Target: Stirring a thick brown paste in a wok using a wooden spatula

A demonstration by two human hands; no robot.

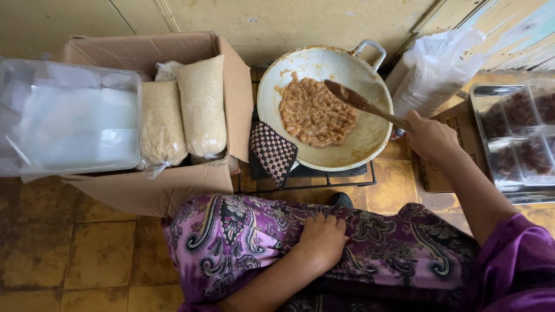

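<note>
Upper left of the frame, a big cardboard box [156, 190] lies open on the tiled floor, 2 clear bags of pale grain [185, 112] packed inside and a clear plastic tub [69, 115] resting across its left edge. Upper centre, the wide pale wok [358, 144] sits on a dark burner grate [312, 179], tilted toward the wall, a brown sticky mash [315, 115] heaped left of its middle. A checked potholder [273, 151] hangs at its lower-left rim. Far right, a metal tray [480, 115] carries small packed tubs. The right hand [430, 138] has its fingers curled tight round the handle of the wooden spatula [358, 103], blade above the mash. The left hand [321, 237] rests flat on the purple patterned lap, fingers loosely together. Looks like mid-stir; a next stroke would call for the blade down into the mash.
</note>
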